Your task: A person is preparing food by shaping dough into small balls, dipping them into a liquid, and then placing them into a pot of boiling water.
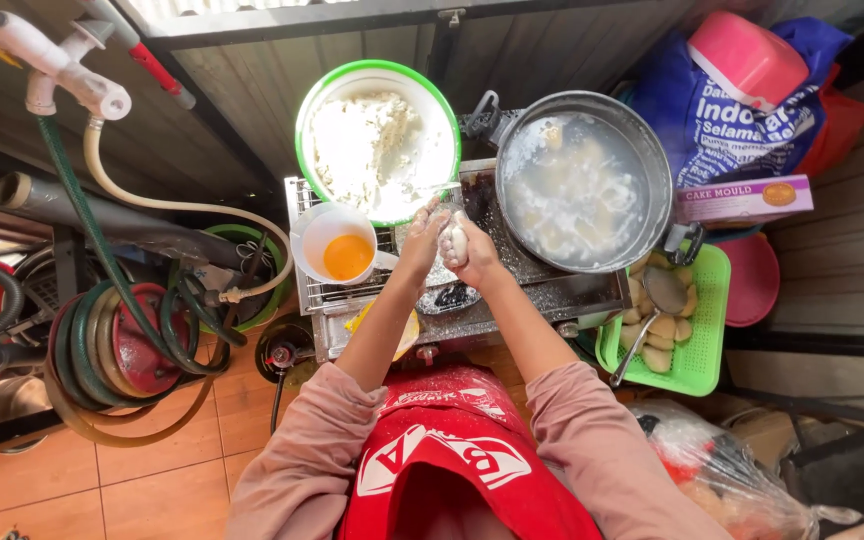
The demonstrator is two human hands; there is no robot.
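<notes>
My left hand (422,238) and my right hand (474,250) meet over the steel stove top (542,290), both dusted white. Between them sits a small lump of pale dough (457,240), with the right hand's fingers wrapped around it and the left palm pressed against it. Just beyond my hands stands a green-rimmed bowl (377,135) holding white dough. To the right is a round metal pot (582,180) of cloudy water with pale pieces floating in it. A white jug (337,248) with orange liquid stands to the left of my hands.
A green tray (697,330) at right holds pale dough pieces and a metal skimmer (657,300). Behind it are a cardboard box (742,198), a blue bag (712,110) and a pink tub (747,55). Coiled hoses (122,350) and a tap (52,60) fill the left. Orange floor tiles lie below.
</notes>
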